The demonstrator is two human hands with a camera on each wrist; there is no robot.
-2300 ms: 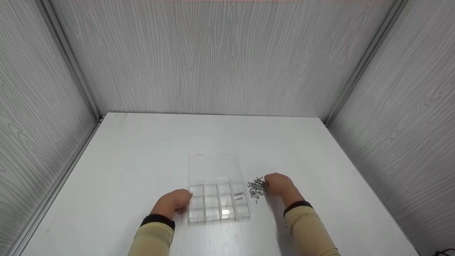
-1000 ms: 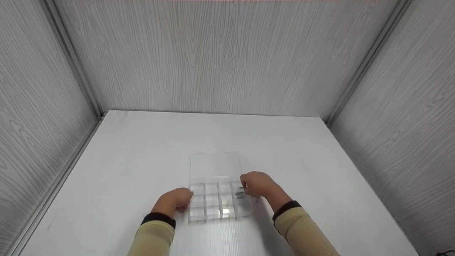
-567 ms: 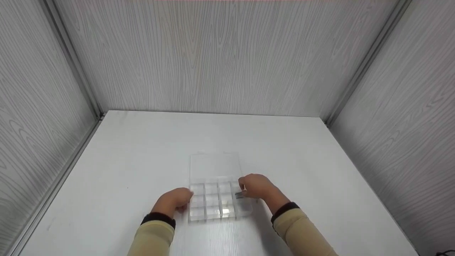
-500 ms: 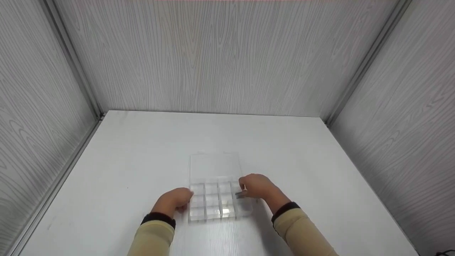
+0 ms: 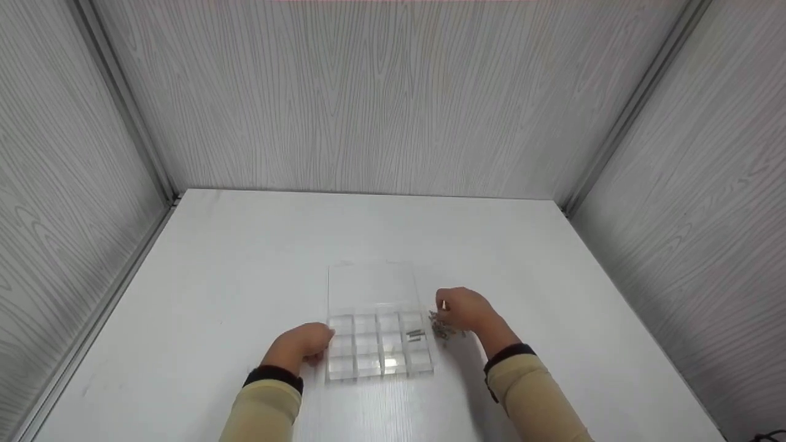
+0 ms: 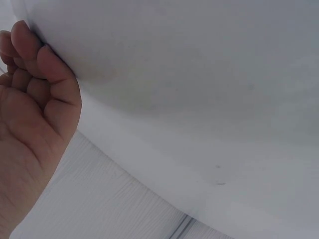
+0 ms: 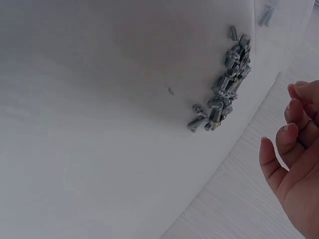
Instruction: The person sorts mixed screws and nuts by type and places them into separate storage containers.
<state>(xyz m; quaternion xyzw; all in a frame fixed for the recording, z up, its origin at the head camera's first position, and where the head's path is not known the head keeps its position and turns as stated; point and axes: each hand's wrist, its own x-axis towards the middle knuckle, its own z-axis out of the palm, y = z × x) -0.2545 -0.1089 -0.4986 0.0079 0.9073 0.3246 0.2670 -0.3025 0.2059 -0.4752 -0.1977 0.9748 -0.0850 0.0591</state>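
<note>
A clear plastic compartment box point(image 5: 368, 374) lies on the white table with its clear lid point(image 5: 371, 285) folded back behind it. Several small screws point(image 5: 416, 335) rest in one compartment of its right column. At the box's left wall, my left hand point(image 5: 302, 344) grips the edge; the left wrist view shows the fingers point(image 6: 59, 74) curled. To the right of the box lies a pile of metal screws and other small hardware point(image 7: 230, 79). Above it hovers my right hand point(image 5: 466, 309), its fingers loosely bent and nothing visible between them in the right wrist view.
The white table point(image 5: 258, 245) is enclosed by grey wood-grain panels point(image 5: 368, 98) at the back and both sides. A tiny loose piece point(image 7: 170, 91) lies apart from the pile. A dark cable point(image 5: 767, 436) shows at the lower right corner.
My right hand went from the pile to the box with a screw, let it go in the right-column compartment, and came back right over the pile. The left hand stayed put.
</note>
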